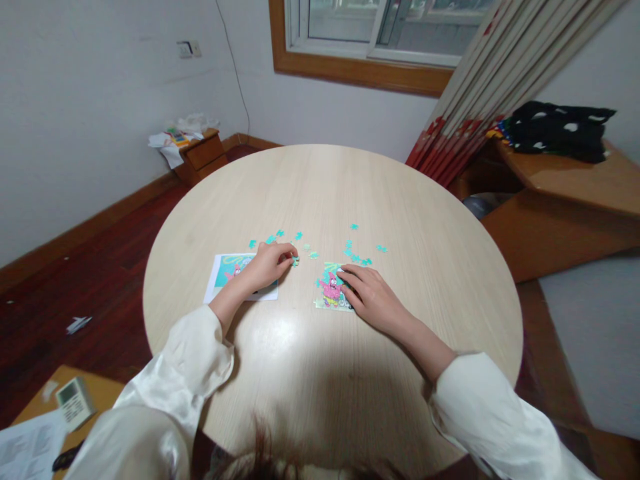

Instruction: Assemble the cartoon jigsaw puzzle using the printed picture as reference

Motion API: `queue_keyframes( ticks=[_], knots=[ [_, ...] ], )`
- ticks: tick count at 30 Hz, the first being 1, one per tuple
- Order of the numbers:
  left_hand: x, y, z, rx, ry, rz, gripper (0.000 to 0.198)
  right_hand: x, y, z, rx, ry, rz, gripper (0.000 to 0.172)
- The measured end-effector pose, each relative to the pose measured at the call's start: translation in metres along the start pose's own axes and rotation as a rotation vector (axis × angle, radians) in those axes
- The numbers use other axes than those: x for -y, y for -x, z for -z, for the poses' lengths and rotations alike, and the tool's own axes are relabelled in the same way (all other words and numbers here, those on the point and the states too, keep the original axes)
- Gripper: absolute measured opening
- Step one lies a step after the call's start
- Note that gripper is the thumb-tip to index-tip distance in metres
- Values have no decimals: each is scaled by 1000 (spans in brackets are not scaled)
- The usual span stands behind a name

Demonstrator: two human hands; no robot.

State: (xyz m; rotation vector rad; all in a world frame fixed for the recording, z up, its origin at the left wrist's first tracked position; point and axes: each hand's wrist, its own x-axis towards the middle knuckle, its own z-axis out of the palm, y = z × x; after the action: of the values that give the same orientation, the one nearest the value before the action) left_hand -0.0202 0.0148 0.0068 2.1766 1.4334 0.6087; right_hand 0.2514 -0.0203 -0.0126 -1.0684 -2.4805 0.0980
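Observation:
A partly joined jigsaw puzzle (331, 291) with a pink cartoon starfish lies on the round table. My right hand (374, 297) rests over its right side, fingers spread and fingertips touching it. Between the thumb and fingers of my left hand (271, 265) is a small puzzle piece (295, 261), at or just above the tabletop. Beneath that hand and wrist lies a printed reference picture (227, 272) on white paper, its middle hidden. Loose turquoise pieces (271, 239) are scattered beyond my left hand, with more loose pieces (355, 258) beyond the puzzle.
The pale round table (320, 193) fills the middle of the view. A chair or stand at lower left carries a remote control (75, 403) and papers (33, 443). Black patterned cloth (557, 130) lies on wooden furniture at right, beside a curtain (480, 87).

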Motion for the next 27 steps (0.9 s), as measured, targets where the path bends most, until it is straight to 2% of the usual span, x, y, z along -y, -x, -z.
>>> queue_keyframes(
  ticks=[27],
  knots=[
    [-3, 0, 1, 18, -21, 9, 13, -1, 1, 0, 10, -16, -8, 32]
  ],
)
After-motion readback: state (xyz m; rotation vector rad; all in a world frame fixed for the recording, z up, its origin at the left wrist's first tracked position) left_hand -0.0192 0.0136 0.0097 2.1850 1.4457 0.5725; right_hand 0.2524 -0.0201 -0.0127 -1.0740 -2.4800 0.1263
